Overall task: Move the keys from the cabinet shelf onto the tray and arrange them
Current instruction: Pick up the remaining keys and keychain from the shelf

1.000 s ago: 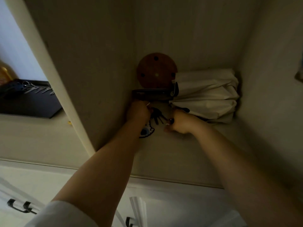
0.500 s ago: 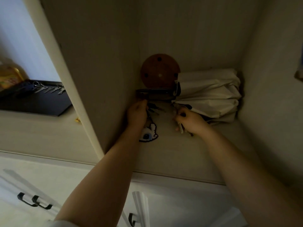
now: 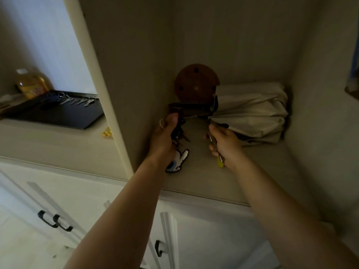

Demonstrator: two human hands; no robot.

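Inside the pale cabinet shelf point(image 3: 223, 177), both hands are now lifting clear with their loads instead of groping on the boards. On the desk far left, the flat black tray point(image 3: 64, 117) is already holding keys. The left hand point(image 3: 165, 138) is clenching a dark key bunch point(image 3: 179, 133) with its white cartoon charm point(image 3: 177, 161) dangling. The right hand point(image 3: 223, 144) is pinching a yellow-tipped key point(image 3: 220, 163), fingers pressed together; carrying leftward looks next.
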